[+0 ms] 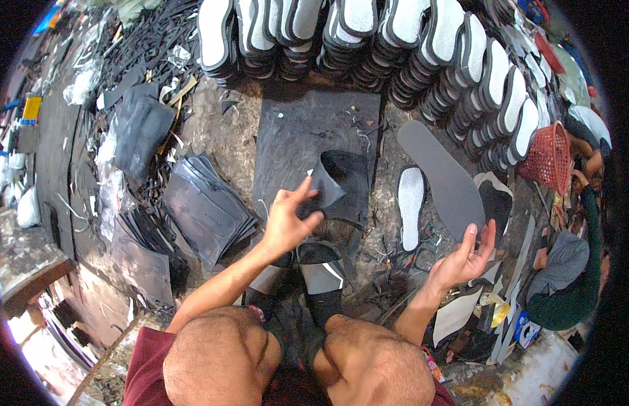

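A black rubber-like sheet (345, 186) lies with a corner curled up on a dark board (294, 128) between my feet. My left hand (291, 220) is at its left edge, thumb and forefinger apart; the forefinger tip is beside a tiny white scrap. My right hand (460, 260) has its fingertips at the near, wide end of a long grey sole (439, 172), which slants up to the left and looks held there. A narrow white-topped sole (410, 206) lies to the left of it. Another dark, pale-edged piece (494, 203) is partly hidden behind the grey sole.
Stacks of white-topped soles (395, 54) curve across the far side. Dark sheets (210, 210) are piled left of the board, with black scraps (145, 54) beyond. A red plastic basket (548, 159) stands at right, near another person's arm (588, 223).
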Demonstrator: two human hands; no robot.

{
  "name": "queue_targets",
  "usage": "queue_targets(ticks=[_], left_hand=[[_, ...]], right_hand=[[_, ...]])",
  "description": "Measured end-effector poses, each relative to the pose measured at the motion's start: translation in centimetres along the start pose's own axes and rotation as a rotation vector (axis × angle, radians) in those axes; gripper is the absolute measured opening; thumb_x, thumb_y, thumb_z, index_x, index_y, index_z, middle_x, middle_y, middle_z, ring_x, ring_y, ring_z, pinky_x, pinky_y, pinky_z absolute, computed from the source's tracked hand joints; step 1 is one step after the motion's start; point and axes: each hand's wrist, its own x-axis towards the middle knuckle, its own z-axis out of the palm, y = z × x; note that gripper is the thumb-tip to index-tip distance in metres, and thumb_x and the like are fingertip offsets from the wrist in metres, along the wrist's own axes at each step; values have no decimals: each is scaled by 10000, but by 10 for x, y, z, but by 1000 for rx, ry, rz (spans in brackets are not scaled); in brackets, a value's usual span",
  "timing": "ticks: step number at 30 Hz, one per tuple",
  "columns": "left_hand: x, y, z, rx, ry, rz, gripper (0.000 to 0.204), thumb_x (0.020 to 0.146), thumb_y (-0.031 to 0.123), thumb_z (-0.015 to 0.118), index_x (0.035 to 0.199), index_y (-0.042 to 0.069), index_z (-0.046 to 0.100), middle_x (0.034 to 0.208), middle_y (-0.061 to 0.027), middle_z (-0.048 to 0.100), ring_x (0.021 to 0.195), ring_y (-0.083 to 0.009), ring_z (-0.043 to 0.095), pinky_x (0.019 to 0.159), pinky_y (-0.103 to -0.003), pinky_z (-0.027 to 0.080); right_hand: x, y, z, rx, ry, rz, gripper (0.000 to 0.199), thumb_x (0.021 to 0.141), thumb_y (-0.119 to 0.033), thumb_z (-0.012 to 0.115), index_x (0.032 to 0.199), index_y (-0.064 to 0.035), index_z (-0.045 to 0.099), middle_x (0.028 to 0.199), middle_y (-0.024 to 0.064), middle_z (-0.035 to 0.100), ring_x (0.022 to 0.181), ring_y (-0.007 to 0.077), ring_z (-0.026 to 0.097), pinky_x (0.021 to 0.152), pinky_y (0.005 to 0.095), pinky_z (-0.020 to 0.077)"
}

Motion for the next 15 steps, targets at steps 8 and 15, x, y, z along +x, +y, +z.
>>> queue_targets(ticks=[8, 15], left_hand=[[-3, 16, -7, 129, 20, 73, 1040, 780, 304, 826, 1587, 46, 222, 1270, -161, 654, 1246, -348, 478, 1055, -484, 375], [5, -42, -42, -117, 468, -375, 683, 857, 271, 814, 1402, -32, 535, 1245, -142, 669, 1074, -197, 633, 913, -319, 503]], right_hand=[[0, 32, 10, 95, -145, 97, 378, 925, -17, 689, 1290, 53, 618, 1283, 140, 631, 1124, 198, 600, 1005, 324, 461], [-35, 112, 67, 229, -625, 399, 392, 887, -13, 736, 1272, 6, 667, 1214, 73, 684, 1041, 137, 639, 937, 280, 506]])
